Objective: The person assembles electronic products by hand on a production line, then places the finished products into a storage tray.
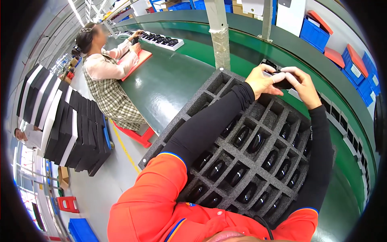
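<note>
- at two o'clock, left hand and right hand: fingers nearly closed on a small black piece, likely steadying it.
- grey foam tray, four o'clock: compartments likely keep glossy black ovals apart.

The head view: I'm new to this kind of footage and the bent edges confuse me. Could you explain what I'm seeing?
There is no machine here. A wide fisheye camera on someone's head looks down, which bends straight lines near the rim. The two sleeved arms are the wearer's: the left hand and right hand, with white coverings on fingertips, hold a small dark object between them. Its exact kind is hard to tell. Below lies a dark grey foam tray on a glossy green worktop; many of its compartments hold shiny black pieces. The seated person at the left is a co-worker.
</note>
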A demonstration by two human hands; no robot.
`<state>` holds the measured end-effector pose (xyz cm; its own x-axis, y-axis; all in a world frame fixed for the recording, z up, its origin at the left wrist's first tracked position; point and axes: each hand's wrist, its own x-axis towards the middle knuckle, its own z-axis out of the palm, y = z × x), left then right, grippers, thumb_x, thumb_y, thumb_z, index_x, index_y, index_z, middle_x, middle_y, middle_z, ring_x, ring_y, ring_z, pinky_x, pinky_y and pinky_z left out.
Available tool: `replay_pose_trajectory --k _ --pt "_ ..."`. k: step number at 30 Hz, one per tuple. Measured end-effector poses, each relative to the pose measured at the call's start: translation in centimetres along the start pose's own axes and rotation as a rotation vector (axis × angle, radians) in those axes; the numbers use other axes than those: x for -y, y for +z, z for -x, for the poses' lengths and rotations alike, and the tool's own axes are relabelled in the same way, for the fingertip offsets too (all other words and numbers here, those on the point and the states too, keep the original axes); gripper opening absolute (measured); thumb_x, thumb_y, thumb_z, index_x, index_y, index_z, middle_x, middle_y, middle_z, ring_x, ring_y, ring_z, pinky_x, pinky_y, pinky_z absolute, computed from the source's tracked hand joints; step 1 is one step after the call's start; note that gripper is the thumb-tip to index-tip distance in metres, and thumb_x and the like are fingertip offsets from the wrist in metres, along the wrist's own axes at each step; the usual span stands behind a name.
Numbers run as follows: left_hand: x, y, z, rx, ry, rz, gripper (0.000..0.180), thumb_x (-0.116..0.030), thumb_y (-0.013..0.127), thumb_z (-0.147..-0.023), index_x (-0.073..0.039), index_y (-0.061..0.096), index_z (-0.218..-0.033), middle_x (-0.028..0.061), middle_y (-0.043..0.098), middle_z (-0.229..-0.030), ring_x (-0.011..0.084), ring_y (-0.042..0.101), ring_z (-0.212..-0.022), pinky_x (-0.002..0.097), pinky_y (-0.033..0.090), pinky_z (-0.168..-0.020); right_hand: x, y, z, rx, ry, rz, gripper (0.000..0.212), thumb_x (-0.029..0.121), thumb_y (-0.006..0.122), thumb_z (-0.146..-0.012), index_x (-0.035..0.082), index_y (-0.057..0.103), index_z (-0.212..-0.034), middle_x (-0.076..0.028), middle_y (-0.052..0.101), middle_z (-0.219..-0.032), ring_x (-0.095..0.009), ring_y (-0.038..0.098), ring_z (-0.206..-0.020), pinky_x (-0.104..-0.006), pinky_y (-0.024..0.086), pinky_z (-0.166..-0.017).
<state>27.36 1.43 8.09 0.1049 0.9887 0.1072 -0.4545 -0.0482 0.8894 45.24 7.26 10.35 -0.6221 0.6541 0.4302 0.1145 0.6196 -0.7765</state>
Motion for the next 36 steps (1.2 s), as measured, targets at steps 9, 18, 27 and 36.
replay_pose_trajectory --k 9,18,27,36 --pt "0.7 0.6 -0.6 0.113 0.099 -0.248 0.062 0.003 0.070 -0.070 0.008 0.035 -0.120 0.0255 0.060 -0.095 0.0286 0.064 -0.082 0.0355 0.057 -0.066 0.7 -0.1 0.3 -0.285 -0.521 0.669 0.012 0.013 0.061 -0.079 0.003 0.060 -0.085 -0.007 0.055 -0.077 -0.022 0.053 -0.078 -0.0318 0.043 -0.070" --pt "1.1 1.6 0.2 0.151 0.051 -0.386 0.057 -0.003 0.069 -0.074 0.005 0.039 -0.121 0.0197 0.063 -0.088 0.0232 0.065 -0.077 0.0289 0.055 -0.066 -2.3 -2.5 0.9 0.001 -0.078 0.180 0.022 0.019 0.061 -0.082 0.003 0.065 -0.097 -0.008 0.061 -0.089 -0.017 0.058 -0.080 -0.0280 0.046 -0.074" --pt "5.9 2.9 2.8 0.470 0.381 -1.571 0.022 -0.014 0.062 -0.078 -0.009 0.056 -0.099 0.0176 0.036 -0.136 0.0393 0.025 -0.129 0.0465 0.019 -0.106 -15.5 -11.0 3.3 -0.584 0.565 0.929 0.020 0.022 0.056 -0.081 0.009 0.067 -0.090 -0.012 0.063 -0.096 -0.030 0.056 -0.095 -0.0398 0.044 -0.083" --pt "5.2 3.8 2.5 0.658 0.353 -1.573 0.023 -0.027 0.064 -0.079 -0.015 0.065 -0.098 0.0098 0.022 -0.145 0.0398 0.014 -0.133 0.0566 0.009 -0.105 -16.5 -11.7 4.5 -0.397 0.620 0.894 0.028 0.023 0.060 -0.076 0.010 0.065 -0.100 -0.016 0.061 -0.105 -0.034 0.056 -0.098 -0.0407 0.045 -0.086"
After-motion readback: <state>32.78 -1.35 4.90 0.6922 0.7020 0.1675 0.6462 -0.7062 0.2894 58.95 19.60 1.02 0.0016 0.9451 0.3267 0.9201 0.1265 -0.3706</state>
